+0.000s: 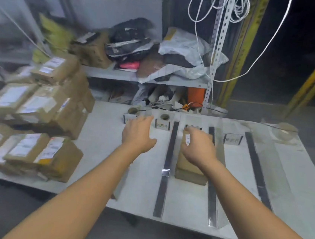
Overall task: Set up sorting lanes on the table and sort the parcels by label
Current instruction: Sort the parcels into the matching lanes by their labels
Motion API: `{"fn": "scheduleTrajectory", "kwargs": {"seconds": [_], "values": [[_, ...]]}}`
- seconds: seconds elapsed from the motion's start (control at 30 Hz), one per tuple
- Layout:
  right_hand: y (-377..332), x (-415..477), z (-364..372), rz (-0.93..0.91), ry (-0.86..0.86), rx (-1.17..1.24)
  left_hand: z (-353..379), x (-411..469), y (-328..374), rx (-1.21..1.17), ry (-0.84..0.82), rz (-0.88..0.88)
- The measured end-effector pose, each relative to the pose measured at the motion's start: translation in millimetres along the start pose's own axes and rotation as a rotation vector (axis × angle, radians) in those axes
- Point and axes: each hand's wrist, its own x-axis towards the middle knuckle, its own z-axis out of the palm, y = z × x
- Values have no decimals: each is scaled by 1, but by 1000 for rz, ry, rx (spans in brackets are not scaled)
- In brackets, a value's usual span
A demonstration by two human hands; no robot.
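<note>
Sorting has barely begun: dark divider strips [168, 165] already mark lanes on the table [100, 152], small sign cards [163, 124] stand at the lane heads, and one brown parcel [188, 167] lies in a lane just right of the first strip. The right hand [198, 149] rests on that parcel, fingers spread, not clearly gripping. The left hand [138, 133] hovers open and empty left of the strip. Stacked parcels [34, 118] wait far left. Card and label writing is too blurred to read.

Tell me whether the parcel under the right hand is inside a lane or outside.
Inside: the brown parcel lies flat between two dark lane strips, right hand on top.
</note>
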Motion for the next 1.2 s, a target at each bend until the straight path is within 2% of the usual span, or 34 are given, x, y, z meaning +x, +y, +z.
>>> {"fn": "scheduleTrajectory", "kwargs": {"seconds": [0.13, 0.47, 0.63, 0.8, 1.03, 1.2], "values": [[-65, -8, 4, -195, -31, -125, -44, -26, -52, 99, 64, -45], [-255, -10, 64, -422, -58, -261, -124, -75, -244, 157, 137, -218], [-362, -6, 116, -440, -52, -263, -158, -80, -365, 179, 137, -247], [-443, 3, 158, -409, -72, -183, -183, -72, -457, 118, 156, -290], [-513, 46, 213, -346, -138, -17, -181, -36, -555, -120, 170, -426], [-554, 90, 260, -308, -191, 199, -163, 2, -603, -327, 142, -492]]}}
